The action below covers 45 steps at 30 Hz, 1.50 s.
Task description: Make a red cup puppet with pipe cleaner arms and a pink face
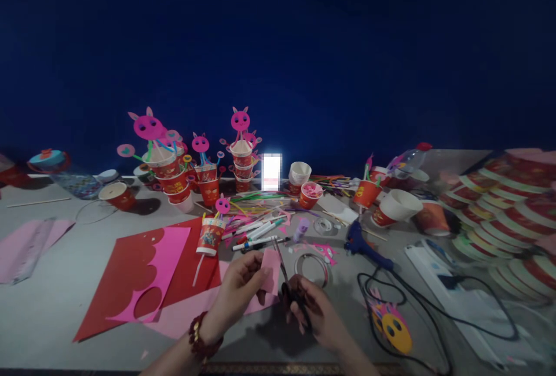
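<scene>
Pink paper, seemingly unshaped, sits pinched in the left hand, scissors gripped by the right hand, finished-looking cup figures near the tabletop's back edge.

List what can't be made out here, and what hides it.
Head view:
Scissors: handles partly covered by the right hand.
Pink paper piece: left edge partly behind the left hand.
Lit screen: contents lost to glare and pixelation.
Stacked paper cups: prints blurred, some cut off by the right edge.
</scene>
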Available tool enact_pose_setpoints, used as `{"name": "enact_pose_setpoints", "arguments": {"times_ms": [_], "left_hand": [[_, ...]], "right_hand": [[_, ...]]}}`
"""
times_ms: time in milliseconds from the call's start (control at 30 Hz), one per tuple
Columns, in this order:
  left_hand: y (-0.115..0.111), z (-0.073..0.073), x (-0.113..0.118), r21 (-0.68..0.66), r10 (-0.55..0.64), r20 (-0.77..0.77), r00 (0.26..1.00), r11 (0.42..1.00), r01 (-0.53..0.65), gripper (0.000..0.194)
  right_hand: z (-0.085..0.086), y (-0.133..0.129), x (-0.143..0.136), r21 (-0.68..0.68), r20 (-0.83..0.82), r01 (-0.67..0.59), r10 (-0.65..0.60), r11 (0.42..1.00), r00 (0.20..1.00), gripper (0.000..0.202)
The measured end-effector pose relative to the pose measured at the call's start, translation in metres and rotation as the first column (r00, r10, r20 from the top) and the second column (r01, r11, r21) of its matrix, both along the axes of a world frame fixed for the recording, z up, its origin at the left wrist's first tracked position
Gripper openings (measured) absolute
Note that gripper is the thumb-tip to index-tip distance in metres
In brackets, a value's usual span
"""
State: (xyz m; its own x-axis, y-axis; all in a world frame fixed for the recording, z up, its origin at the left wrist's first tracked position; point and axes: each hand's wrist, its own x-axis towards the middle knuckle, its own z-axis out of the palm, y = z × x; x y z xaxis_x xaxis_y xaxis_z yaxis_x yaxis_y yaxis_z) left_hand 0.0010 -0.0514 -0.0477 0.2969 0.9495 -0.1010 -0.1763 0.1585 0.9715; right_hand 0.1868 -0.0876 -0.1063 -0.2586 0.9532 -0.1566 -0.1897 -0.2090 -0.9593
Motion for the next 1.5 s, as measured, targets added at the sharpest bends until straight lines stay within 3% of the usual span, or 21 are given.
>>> {"name": "enact_pose_setpoints", "arguments": {"times_ms": [400, 833, 1500], "left_hand": [[0.002, 0.001, -0.003, -0.056, 0.029, 0.057, 0.998, 0.998, -0.026, 0.041], [0.004, 0.002, -0.02, -0.033, -0.036, 0.015, 0.999, 0.999, 0.037, 0.037], [0.005, 0.015, -0.033, -0.06, -0.07, -0.003, 0.998, 0.996, 0.069, 0.037]], "right_hand": [[0.027, -0.001, 0.0, -0.063, 0.093, -0.032, 0.037, 0.998, 0.995, 0.063], [0.031, 0.001, 0.01, -0.033, 0.226, -0.106, 0.111, 0.994, 0.968, 0.039], [0.026, 0.004, 0.017, -0.029, 0.226, -0.168, 0.17, 0.985, 0.959, 0.033]]}}
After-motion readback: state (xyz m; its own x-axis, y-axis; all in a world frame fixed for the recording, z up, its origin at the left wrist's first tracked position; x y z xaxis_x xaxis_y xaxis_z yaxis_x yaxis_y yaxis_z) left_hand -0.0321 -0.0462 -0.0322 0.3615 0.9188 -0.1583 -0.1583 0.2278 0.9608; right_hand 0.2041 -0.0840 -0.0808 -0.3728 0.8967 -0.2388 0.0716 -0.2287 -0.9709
